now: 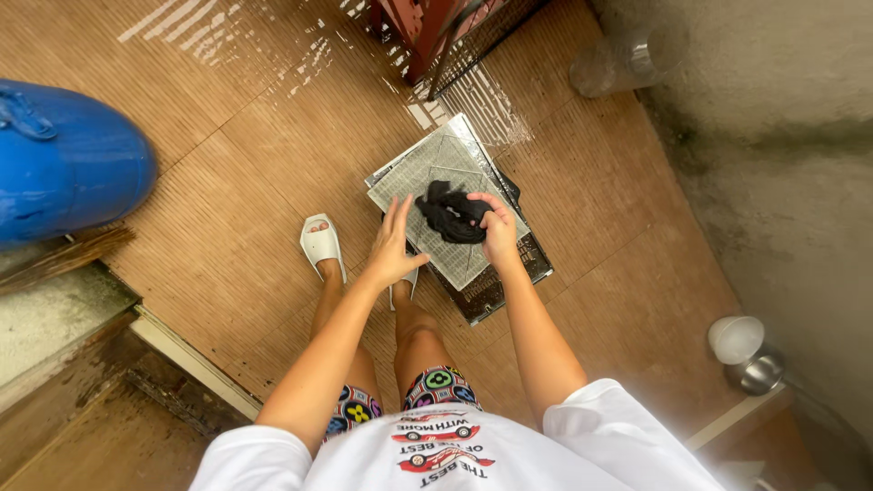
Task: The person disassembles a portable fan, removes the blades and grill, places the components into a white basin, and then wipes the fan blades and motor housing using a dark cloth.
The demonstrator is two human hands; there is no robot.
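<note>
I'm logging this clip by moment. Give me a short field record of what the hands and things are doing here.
setting: wet tiled floor beside a wall
right hand: grips a black cloth
left hand: open, fingers spread, over the mesh panel
cloth: lies on the mesh panel
panel: flat on a dark tray
feet: in white sandals
nearby: blue barrel, metal cup

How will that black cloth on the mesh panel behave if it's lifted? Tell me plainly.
The black cloth is bunched in soft folds under the right hand, so it would probably droop, not hold shape. The tiled floor shines wet, so it may be soaked, heavier and dripping. On the mesh panel it would likely drag rather than slide.
</note>
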